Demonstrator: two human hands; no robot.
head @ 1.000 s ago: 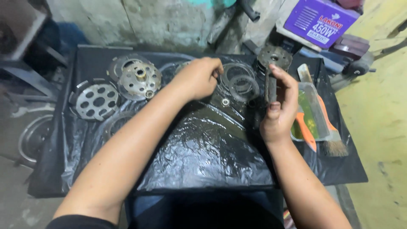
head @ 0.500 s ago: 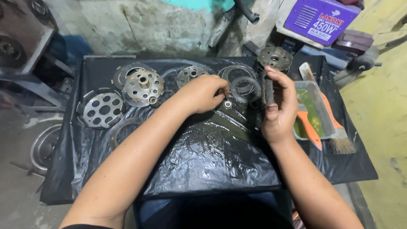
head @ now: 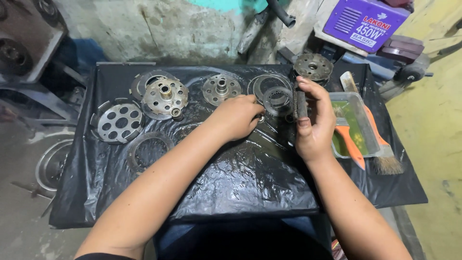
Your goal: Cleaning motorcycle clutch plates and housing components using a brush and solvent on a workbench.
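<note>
My right hand (head: 315, 123) grips a stack of thin dark ring plates (head: 300, 103), held upright on edge above the oily black sheet (head: 240, 178). My left hand (head: 238, 117) rests on the sheet in the middle, its fingertips pinching a small metal ring (head: 261, 118). Just past both hands lies a pile of flat steel rings (head: 272, 91). A round hub with a centre post (head: 221, 89) sits behind my left hand.
On the left lie a drilled pressure plate (head: 166, 96), a perforated basket disc (head: 119, 122) and a friction ring (head: 149, 149). A drum part (head: 313, 66) sits at the back. A clear tray of green liquid (head: 353, 126) and an orange-handled brush (head: 380, 149) lie right. A purple box (head: 365, 24) stands behind.
My left hand has drawn back from the ring pile toward the sheet's middle, onto the small ring. My right hand still holds the plate stack. The view has shifted.
</note>
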